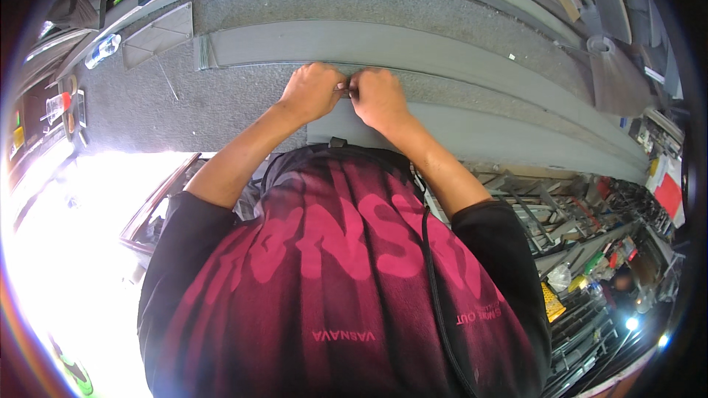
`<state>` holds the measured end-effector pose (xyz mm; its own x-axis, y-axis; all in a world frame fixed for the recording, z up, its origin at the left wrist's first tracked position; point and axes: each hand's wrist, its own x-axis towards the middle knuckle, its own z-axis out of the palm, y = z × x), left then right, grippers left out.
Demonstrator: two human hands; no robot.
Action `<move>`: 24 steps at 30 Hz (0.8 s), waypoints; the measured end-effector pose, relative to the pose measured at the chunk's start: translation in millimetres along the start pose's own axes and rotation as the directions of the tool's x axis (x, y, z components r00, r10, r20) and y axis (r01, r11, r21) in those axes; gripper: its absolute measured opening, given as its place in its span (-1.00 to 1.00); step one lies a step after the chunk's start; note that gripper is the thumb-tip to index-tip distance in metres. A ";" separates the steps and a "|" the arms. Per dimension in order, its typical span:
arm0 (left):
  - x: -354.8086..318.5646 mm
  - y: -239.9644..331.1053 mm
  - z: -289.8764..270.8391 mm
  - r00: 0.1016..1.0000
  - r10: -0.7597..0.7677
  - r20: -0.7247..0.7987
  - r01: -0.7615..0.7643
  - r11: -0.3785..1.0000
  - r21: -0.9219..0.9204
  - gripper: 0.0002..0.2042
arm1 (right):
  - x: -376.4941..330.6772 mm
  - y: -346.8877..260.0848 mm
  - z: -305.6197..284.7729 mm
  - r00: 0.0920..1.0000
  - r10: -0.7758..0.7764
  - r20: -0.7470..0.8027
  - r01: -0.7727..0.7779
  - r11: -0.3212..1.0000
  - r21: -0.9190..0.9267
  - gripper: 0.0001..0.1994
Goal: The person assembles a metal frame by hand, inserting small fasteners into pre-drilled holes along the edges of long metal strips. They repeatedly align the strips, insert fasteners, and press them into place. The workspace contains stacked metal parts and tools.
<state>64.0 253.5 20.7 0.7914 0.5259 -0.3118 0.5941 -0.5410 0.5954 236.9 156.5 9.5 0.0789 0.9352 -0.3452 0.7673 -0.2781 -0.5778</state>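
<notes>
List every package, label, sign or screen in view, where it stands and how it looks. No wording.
Clear plastic bottle: upper left on the grey bench, lying down, blue-capped.
Clear plastic cup: far left edge, with a red part.
Yellow packet: lower right among racks, flat.
Red sheet: right edge, rectangular.
No screens visible.

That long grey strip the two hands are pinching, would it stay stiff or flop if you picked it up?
The long grey strip would probably stay fairly stiff: its edges run clean with no sag. Being so long and thin, it might bow when lifted by one end. The left hand and right hand pinch it together, knuckles close, hinting it needs a firm grip.
</notes>
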 end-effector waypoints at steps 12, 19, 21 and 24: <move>4.3 0.4 3.3 0.995 -0.100 0.022 0.100 0.994 -0.035 -0.90 | -2.3 -2.1 18.7 0.991 -0.038 -0.126 0.033 0.999 -0.040 -0.90; 15.2 -1.1 -4.8 0.964 -0.240 0.115 0.254 0.959 -0.124 -0.91 | 3.1 -4.8 9.1 0.996 0.069 -0.056 -0.072 0.995 -0.062 -0.92; 16.6 -1.4 -5.7 0.965 -0.245 0.097 0.254 0.962 -0.095 -0.92 | 3.5 -5.5 8.8 0.989 0.135 -0.054 -0.137 0.990 -0.039 -0.92; 16.3 6.5 -2.4 0.937 -0.330 0.110 0.331 0.944 0.017 -0.89 | 1.5 -5.5 12.9 0.990 0.090 -0.112 -0.093 0.995 -0.020 -0.87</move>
<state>80.4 260.1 21.3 0.5615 0.5998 -0.5701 0.8246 -0.3478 0.4463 224.6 156.6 2.6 0.2187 0.9250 -0.3107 0.7695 -0.3593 -0.5280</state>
